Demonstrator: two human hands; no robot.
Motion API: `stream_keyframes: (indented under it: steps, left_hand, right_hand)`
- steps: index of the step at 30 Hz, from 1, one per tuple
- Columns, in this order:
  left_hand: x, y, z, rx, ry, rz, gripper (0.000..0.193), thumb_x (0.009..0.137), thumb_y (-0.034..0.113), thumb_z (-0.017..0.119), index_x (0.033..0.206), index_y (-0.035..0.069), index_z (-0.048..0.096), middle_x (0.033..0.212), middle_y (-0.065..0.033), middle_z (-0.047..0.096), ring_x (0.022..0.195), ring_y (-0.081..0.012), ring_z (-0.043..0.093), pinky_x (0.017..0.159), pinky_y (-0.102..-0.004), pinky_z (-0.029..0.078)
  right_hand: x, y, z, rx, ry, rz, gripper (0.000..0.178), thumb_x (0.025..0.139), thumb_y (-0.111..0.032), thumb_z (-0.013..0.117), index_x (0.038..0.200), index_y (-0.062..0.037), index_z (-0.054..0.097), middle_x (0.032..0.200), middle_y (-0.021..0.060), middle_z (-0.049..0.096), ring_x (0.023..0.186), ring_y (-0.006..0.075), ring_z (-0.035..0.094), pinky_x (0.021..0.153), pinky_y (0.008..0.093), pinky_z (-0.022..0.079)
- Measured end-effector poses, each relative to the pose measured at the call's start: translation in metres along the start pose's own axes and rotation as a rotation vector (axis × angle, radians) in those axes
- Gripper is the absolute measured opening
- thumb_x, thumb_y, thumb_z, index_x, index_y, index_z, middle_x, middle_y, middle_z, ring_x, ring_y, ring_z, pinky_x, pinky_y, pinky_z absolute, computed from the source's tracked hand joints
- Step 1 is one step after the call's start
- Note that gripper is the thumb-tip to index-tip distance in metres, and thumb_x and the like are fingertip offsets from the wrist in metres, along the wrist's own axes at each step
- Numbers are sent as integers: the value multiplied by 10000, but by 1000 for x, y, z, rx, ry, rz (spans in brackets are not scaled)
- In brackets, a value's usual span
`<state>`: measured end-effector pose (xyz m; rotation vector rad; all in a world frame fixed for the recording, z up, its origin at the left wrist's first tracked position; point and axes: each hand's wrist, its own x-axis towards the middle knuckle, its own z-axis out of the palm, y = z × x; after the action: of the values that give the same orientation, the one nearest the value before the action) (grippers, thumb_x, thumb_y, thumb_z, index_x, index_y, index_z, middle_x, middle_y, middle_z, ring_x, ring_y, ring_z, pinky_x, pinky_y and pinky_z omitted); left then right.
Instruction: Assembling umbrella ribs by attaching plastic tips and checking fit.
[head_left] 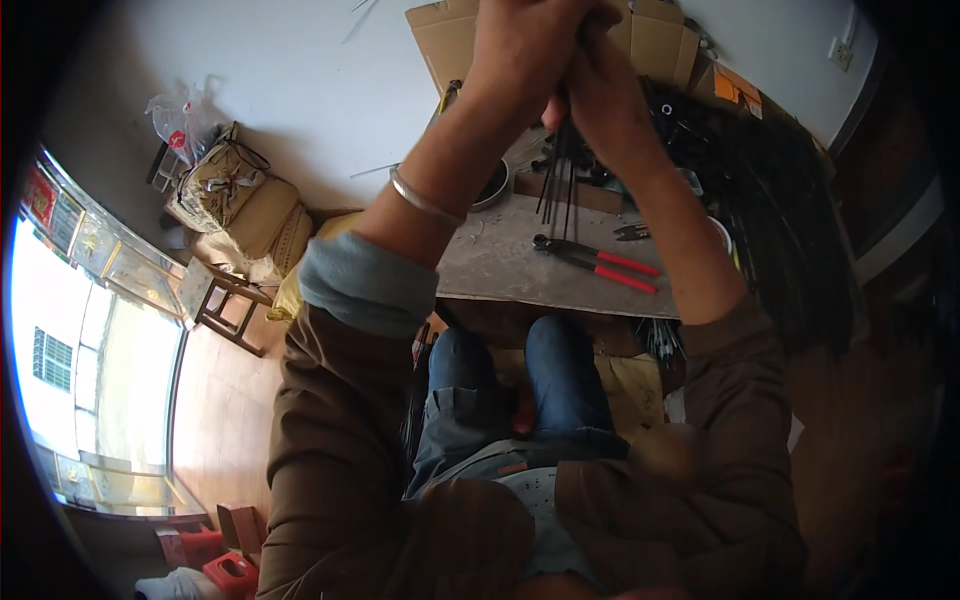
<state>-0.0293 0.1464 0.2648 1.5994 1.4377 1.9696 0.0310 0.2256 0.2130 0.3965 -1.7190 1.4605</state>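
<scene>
Raised together at the top of the view, my left hand (528, 45) and my right hand (608, 100) meet with fingers closed. Several thin black rods (560, 185) hang from between them, pointing down over the table. The upper ends of the rods are hidden by my hands. Below, a pair of cutters with red handles (605, 266) lies on the grey worktable (490, 262), its dark jaws to the left. A small black tool (632, 232) rests just behind the cutters, close to my right forearm.
Cardboard (440, 45) stands against the wall behind the table. Black parts (680, 125) are heaped at the back right, beside a long black bundle (790, 220). Left of the table are stacked bags (235, 190) and a wooden stool (232, 315). My knees are under the table's front edge.
</scene>
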Motion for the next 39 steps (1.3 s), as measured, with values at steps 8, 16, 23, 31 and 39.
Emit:
stream_keyframes:
  steps: [8,16,23,31,39]
  left_hand:
    - [-69,-113,-37,-236,199,-426,377,945,356,529,979,-18,570,826,-103,640,709,-167,613,627,-287,507]
    - [-17,-64,-100,-478,131,-331,467,1012,406,342,1139,-18,492,917,-124,593,761,-241,570,679,-346,479]
    - [-27,-60,-162,-449,316,-419,260,988,230,459,1101,2,514,1046,-130,602,909,-285,617,803,-399,540]
    - [-47,-81,-112,-473,352,-462,288,957,310,525,1081,51,554,683,21,447,536,-99,429,471,-245,367]
    - [-28,-52,-44,-517,26,-413,401,989,236,471,1339,45,429,846,13,504,772,-103,506,663,-249,442]
  right_hand:
    - [-91,93,27,-48,59,377,202,974,-228,454,991,-29,483,615,18,501,453,95,479,418,251,404]
    - [-47,49,48,61,-164,558,263,959,-280,521,863,-36,525,610,6,485,457,87,477,414,246,399]
    - [-86,50,71,67,-289,688,279,961,-324,529,887,-55,538,638,0,511,473,75,487,430,240,395]
    - [-123,50,-27,31,-380,757,239,953,-267,548,1087,-77,603,848,34,645,725,98,610,625,232,488]
    - [-196,-9,-285,-1386,381,671,220,841,-249,597,898,-63,699,865,127,686,817,289,661,720,380,504]
